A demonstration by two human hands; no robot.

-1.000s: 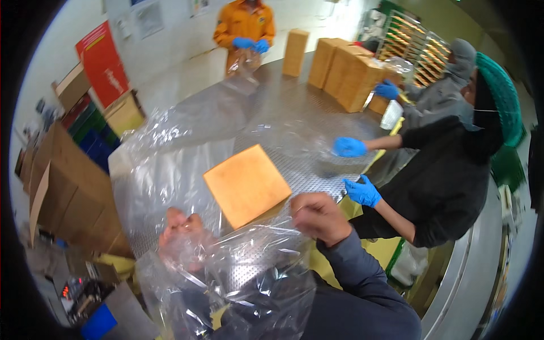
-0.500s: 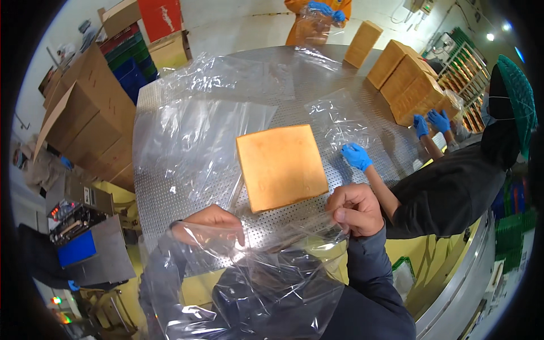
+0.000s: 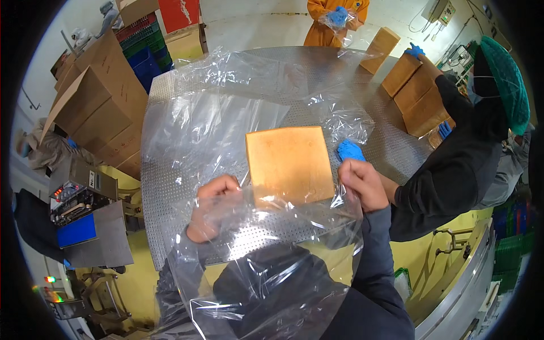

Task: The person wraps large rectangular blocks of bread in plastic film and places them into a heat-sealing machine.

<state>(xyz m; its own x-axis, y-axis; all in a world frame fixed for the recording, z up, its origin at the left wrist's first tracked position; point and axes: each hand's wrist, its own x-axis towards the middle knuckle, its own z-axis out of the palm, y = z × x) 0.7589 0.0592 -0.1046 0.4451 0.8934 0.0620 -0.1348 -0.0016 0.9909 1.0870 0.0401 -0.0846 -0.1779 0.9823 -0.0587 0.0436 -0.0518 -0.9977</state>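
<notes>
A big square loaf of bread (image 3: 290, 161), golden brown, lies on the perforated metal table in front of me. A clear plastic bag (image 3: 277, 238) hangs spread between my two hands, its far edge overlapping the near edge of the loaf. My left hand (image 3: 212, 207) is closed on the bag's left side, partly seen through the film. On the other side, my right hand (image 3: 364, 184) pinches the bag's right edge close to the loaf's near right corner. A co-worker's blue-gloved hand (image 3: 350, 151) rests just beyond my right hand, beside the loaf.
Flat clear bags (image 3: 209, 122) cover the table's left part; a crumpled one (image 3: 343, 116) lies beyond the loaf. Several loaves (image 3: 419, 102) stand at the right, near a co-worker in a green cap (image 3: 504, 85). Cardboard boxes (image 3: 105, 107) are stacked left. Someone in orange (image 3: 340, 22) stands opposite.
Both my hands have moved away from me with the bag, so its edge now overlaps the loaf's near edge. The green-capped co-worker has stretched a gloved hand to the far loaves.
</notes>
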